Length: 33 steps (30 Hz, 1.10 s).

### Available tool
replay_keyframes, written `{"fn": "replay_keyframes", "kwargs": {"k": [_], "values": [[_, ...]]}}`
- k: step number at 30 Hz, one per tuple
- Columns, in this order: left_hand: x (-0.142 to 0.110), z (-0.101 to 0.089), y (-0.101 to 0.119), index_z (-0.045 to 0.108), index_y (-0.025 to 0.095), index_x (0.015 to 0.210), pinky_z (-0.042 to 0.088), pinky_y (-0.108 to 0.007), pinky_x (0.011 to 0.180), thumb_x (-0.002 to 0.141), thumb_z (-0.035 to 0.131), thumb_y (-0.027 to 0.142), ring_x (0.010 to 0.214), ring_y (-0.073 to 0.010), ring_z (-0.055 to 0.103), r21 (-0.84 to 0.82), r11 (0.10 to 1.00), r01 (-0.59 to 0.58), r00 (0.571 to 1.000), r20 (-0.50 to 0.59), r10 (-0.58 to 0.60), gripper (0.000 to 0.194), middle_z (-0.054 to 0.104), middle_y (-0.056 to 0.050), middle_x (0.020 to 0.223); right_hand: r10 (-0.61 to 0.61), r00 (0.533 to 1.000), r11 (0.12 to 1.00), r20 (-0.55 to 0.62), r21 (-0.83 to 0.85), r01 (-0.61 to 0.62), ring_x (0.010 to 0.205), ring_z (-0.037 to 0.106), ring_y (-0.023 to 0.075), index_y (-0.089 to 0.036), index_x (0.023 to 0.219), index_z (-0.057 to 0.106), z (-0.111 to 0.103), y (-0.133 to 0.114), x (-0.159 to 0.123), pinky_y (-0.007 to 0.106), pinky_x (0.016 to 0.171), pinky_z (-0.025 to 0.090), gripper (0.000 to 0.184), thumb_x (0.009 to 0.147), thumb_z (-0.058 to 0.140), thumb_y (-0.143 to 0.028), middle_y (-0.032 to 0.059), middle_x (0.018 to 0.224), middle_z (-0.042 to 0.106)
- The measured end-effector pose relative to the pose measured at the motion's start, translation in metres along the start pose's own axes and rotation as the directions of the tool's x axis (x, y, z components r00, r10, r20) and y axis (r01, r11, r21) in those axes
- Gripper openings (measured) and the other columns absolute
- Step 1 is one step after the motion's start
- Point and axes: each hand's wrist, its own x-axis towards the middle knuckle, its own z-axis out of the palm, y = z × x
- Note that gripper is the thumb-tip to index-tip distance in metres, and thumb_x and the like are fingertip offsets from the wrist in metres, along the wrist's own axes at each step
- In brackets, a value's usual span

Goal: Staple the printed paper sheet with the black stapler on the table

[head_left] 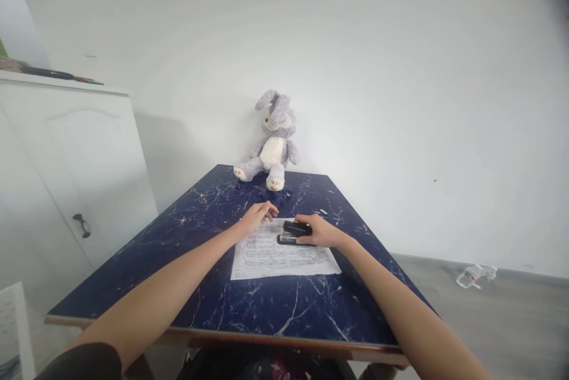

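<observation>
On the dark-blue, marble-patterned worktop [275, 303], the right hand [320, 232] pinches a black, elongated stapler [297, 227] over white printed paper [275, 259]; the left hand [256, 218] is loosely open. Stapler likely rigid, light; grasp its sides.

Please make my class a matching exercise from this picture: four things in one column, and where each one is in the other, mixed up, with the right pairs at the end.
Things:
1. Stapler
2. Plush rabbit
3. Printed sheet
4. Cupboard

Places:
A. Sitting at the far end of the table
B. Standing left of the table
C. In the right hand
D. Lying flat on the tabletop

Right pairs: 1-C, 2-A, 3-D, 4-B
</observation>
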Motion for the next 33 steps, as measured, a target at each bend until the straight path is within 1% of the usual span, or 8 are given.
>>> {"fn": "replay_keyframes", "kwargs": {"k": [8, 11, 14, 22, 24, 29, 31, 33], "values": [[0.002, 0.006, -0.007, 0.070, 0.014, 0.095, 0.044, -0.027, 0.063, 0.097, 0.038, 0.068, 0.066, -0.0145, 0.062, -0.023, 0.999, 0.035, 0.999, 0.039, -0.034, 0.063, 0.070, -0.008, 0.088, 0.199, 0.974, 0.967, 0.107, 0.139, -0.213, 0.074, 0.059, 0.0201, -0.018, 0.084, 0.065, -0.062, 0.080, -0.069, 0.031, 0.068, 0.047, 0.052, 0.077, 0.067, -0.070, 0.0021, 0.080, 0.065], [0.000, 0.006, -0.005, 0.070, 0.014, 0.094, 0.044, -0.027, 0.063, 0.098, 0.037, 0.066, 0.065, -0.0143, 0.062, -0.031, 0.999, 0.030, 0.998, 0.049, -0.029, 0.062, 0.069, -0.008, 0.087, 0.321, 0.944, 0.922, -0.083, 0.255, -0.291, 0.086, 0.067, 0.0260, -0.016, 0.095, 0.070, -0.062, 0.105, -0.080, 0.039, 0.077, 0.054, 0.065, 0.090, 0.043, -0.075, 0.0099, 0.090, 0.072], [-0.001, 0.007, -0.004, 0.071, 0.015, 0.093, 0.044, -0.026, 0.063, 0.098, 0.039, 0.065, 0.065, -0.0140, 0.062, -0.039, 0.999, 0.022, 0.999, 0.036, -0.021, 0.060, 0.069, -0.007, 0.087, 0.303, 0.915, 0.953, -0.266, 0.116, -0.281, 0.112, 0.065, 0.0321, -0.020, 0.111, 0.072, -0.055, 0.113, -0.076, 0.046, 0.097, 0.051, 0.060, 0.084, 0.058, -0.072, 0.0138, 0.119, 0.070], [0.009, -0.032, -0.009, 0.069, 0.012, 0.087, 0.043, -0.027, 0.059, 0.094, 0.039, 0.072, 0.059, -0.0132, 0.062, -0.219, 0.975, -0.032, 0.981, -0.192, -0.011, 0.068, 0.068, -0.009, 0.081, 0.267, 0.953, 0.964, 0.142, -0.026, -0.266, 0.154, 0.017, 0.0328, -0.033, 0.153, 0.043, -0.029, 0.125, -0.058, 0.058, 0.124, 0.004, 0.072, 0.093, 0.037, -0.072, 0.0030, 0.164, 0.030], [0.011, -0.060, -0.017, 0.067, 0.012, 0.082, 0.041, -0.025, 0.055, 0.091, 0.046, 0.071, 0.055, -0.0119, 0.058, -0.289, 0.956, -0.049, 0.900, -0.428, -0.084, 0.063, 0.066, -0.007, 0.076, 0.246, 0.956, 0.969, 0.159, -0.064, -0.239, 0.154, 0.013, 0.0305, -0.034, 0.154, 0.041, -0.015, 0.134, -0.043, 0.055, 0.125, 0.003, 0.068, 0.096, 0.034, -0.068, 0.0016, 0.165, 0.026], [0.003, -0.125, -0.035, 0.059, 0.015, 0.069, 0.032, -0.021, 0.047, 0.094, 0.054, 0.044, 0.047, -0.0074, 0.046, -0.508, 0.802, -0.316, 0.499, -0.808, -0.315, 0.039, 0.056, -0.001, 0.062, 0.207, 0.964, 0.969, 0.167, -0.172, -0.178, 0.154, 0.017, 0.0290, -0.032, 0.157, 0.035, 0.036, 0.119, 0.033, 0.057, 0.124, 0.009, 0.056, 0.103, 0.031, -0.049, 0.0064, 0.165, 0.028], [-0.006, -0.142, -0.033, 0.049, 0.017, 0.062, 0.030, -0.021, 0.046, 0.096, 0.047, 0.034, 0.043, -0.0063, 0.038, -0.515, 0.765, -0.387, 0.435, -0.833, -0.341, 0.038, 0.047, 0.003, 0.055, 0.171, 0.964, 0.971, 0.203, -0.198, -0.131, 0.155, 0.014, 0.0281, -0.029, 0.159, 0.029, 0.058, 0.094, 0.074, 0.058, 0.124, 0.008, 0.057, 0.104, 0.032, -0.042, 0.0081, 0.166, 0.025], [-0.018, -0.158, -0.026, 0.033, 0.020, 0.056, 0.028, -0.022, 0.045, 0.097, 0.042, 0.028, 0.039, -0.0066, 0.029, -0.531, 0.737, -0.417, 0.481, -0.818, -0.317, 0.042, 0.033, 0.006, 0.049, 0.145, 0.964, 0.971, 0.224, -0.218, -0.095, 0.156, 0.010, 0.0248, -0.026, 0.160, 0.025, 0.081, 0.063, 0.116, 0.055, 0.124, 0.007, 0.056, 0.105, 0.026, -0.034, 0.0080, 0.167, 0.020]]}}
